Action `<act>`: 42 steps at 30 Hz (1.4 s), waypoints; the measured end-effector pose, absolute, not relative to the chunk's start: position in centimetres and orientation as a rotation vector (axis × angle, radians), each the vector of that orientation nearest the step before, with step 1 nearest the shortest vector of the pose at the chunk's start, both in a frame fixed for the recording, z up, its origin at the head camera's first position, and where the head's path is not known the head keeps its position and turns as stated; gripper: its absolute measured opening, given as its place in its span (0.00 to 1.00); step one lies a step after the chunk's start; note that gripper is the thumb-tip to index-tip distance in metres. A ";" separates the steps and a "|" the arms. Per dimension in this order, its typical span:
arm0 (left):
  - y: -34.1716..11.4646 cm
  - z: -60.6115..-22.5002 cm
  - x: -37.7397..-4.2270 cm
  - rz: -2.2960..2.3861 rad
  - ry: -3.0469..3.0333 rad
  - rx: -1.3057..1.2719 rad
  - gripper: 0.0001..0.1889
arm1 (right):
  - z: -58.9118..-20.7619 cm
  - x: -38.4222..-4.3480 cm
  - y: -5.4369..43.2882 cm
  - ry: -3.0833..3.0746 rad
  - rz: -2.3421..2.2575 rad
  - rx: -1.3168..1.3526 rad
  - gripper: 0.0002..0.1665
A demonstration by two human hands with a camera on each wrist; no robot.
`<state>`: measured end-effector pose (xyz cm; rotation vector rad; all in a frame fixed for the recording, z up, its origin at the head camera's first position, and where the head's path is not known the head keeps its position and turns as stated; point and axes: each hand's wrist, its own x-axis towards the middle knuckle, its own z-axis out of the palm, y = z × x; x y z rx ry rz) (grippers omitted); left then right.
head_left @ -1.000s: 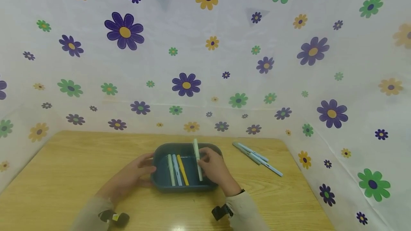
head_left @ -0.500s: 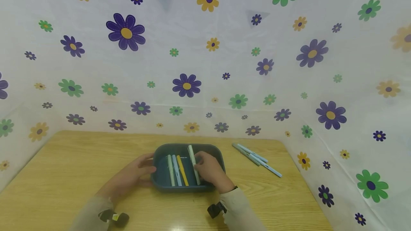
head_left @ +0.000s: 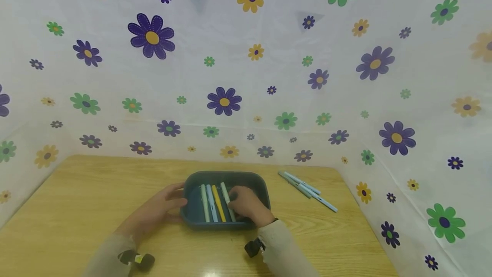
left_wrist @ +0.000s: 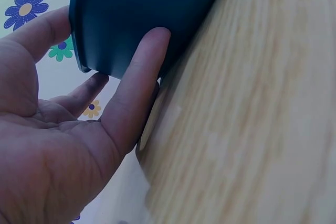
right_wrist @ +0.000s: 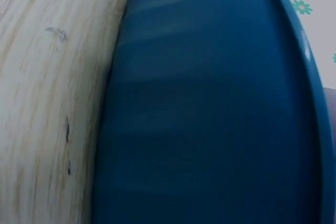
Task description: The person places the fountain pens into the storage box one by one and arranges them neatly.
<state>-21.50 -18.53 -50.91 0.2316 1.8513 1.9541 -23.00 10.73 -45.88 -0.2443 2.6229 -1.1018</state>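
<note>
A dark blue tray stands on the table. In it a pale green pen, a light blue pen and a yellow pen lie side by side. My right hand reaches over the tray and pinches another pale green pen, slanted just right of the yellow one; its fingertips are partly hidden. With fairly straight fingers, my left hand touches the tray's left end; the left wrist view shows the thumb against the outer wall. The right wrist view holds mostly the tray's outer wall.
Right of the tray, a few light blue and grey-green pens lie crossed over each other on the wooden table. A white sheet with printed flowers hangs behind and along the sides.
My right hand has moved left and lower into the tray with the pale green pen, bringing it beside the yellow pen. The left hand has stayed at the tray's left end.
</note>
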 end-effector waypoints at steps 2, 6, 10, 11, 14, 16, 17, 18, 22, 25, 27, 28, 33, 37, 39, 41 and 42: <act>-18.5 -51.0 -21.6 1.956 1.847 0.237 0.38 | -45.9 -23.0 10.6 2.638 -1.073 -0.251 0.18; -18.5 -51.1 -21.7 1.955 1.841 0.230 0.38 | -45.9 -23.0 10.3 2.663 -1.046 -0.249 0.18; -18.5 -51.1 -21.7 1.961 1.836 0.218 0.37 | -46.1 -23.1 10.2 2.666 -1.037 -0.240 0.19; -18.5 -51.1 -21.7 1.962 1.838 0.209 0.37 | -46.1 -23.1 10.2 2.663 -1.037 -0.234 0.19; -18.5 -51.0 -21.6 1.966 1.842 0.203 0.38 | -46.1 -23.1 10.2 2.659 -1.042 -0.228 0.17; -18.4 -50.9 -21.5 1.970 1.841 0.206 0.37 | -46.1 -23.1 10.2 2.653 -1.053 -0.228 0.16; -18.4 -50.9 -21.5 1.973 1.837 0.196 0.37 | -46.1 -23.1 10.2 2.652 -1.059 -0.230 0.15; -18.4 -50.8 -21.5 1.972 1.839 0.201 0.37 | -46.1 -23.1 10.2 2.649 -1.065 -0.234 0.14; -18.3 -50.8 -21.5 1.976 1.839 0.207 0.36 | -46.0 -23.0 10.2 2.623 -1.094 -0.242 0.11; -18.3 -50.8 -21.5 1.974 1.849 0.202 0.36 | -45.9 -22.9 10.1 2.609 -1.102 -0.249 0.10; -18.3 -50.9 -21.5 1.971 1.854 0.200 0.36 | -45.9 -22.9 10.1 2.607 -1.102 -0.250 0.10; -18.3 -50.9 -21.6 1.970 1.856 0.200 0.36 | -45.9 -22.9 10.1 2.608 -1.101 -0.248 0.10; -18.4 -51.1 -21.7 1.974 1.851 0.195 0.37 | -45.9 -22.9 10.4 2.612 -1.115 -0.263 0.11; -18.4 -51.1 -21.7 1.975 1.841 0.191 0.37 | -45.6 -22.7 11.6 2.621 -1.151 -0.351 0.13; -18.4 -51.1 -21.7 1.973 1.846 0.194 0.37 | -45.2 -22.5 12.5 2.626 -1.175 -0.407 0.15; -18.4 -51.1 -21.7 1.967 1.854 0.205 0.38 | -44.7 -22.3 13.5 2.629 -1.191 -0.442 0.19; -18.3 -51.1 -21.6 1.966 1.855 0.207 0.37 | -44.5 -22.2 14.0 2.623 -1.212 -0.453 0.20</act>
